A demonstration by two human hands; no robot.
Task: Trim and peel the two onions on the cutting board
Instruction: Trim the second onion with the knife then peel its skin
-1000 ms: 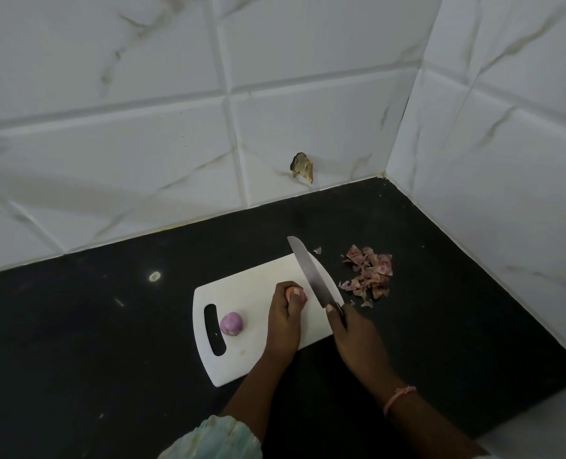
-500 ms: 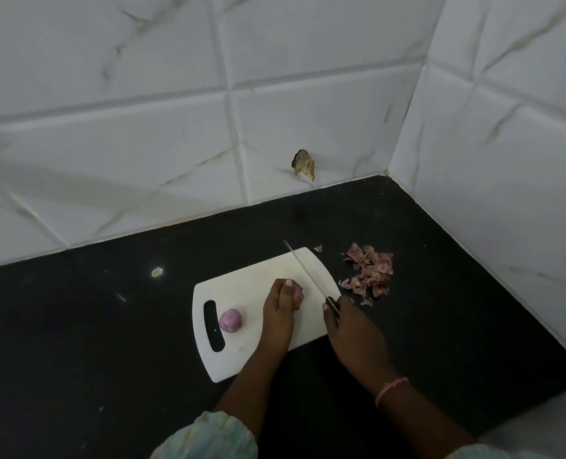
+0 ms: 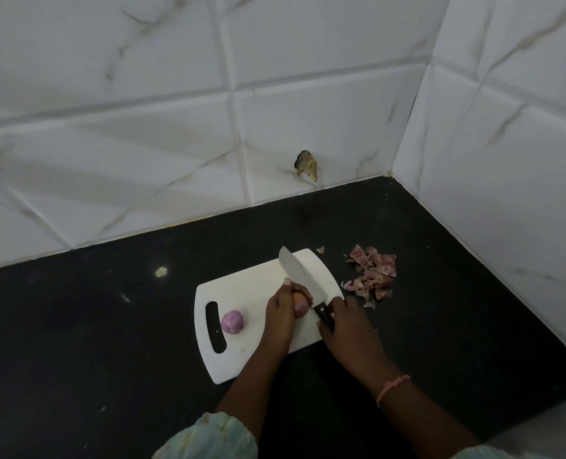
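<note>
My left grip [image 3: 283, 313] curls round the onion [image 3: 299, 304] at board centre, mostly hiding it. My right grip [image 3: 346, 326] clasps the knife [image 3: 299, 276], blade pointing to 11 o'clock. The peeled onion [image 3: 232, 322] lies at 9 o'clock on the cutting board [image 3: 251, 283].

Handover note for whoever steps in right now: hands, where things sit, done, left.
Left hand grips the orange-skinned onion on the cutting board.
Right hand holds the knife, blade beside that onion.
Purple onion lies apart near the board's handle slot and looks peeled.
Peel scraps are piled on the counter right of the board.
Left: trim and peel the held onion; check the purple one's ends.
</note>
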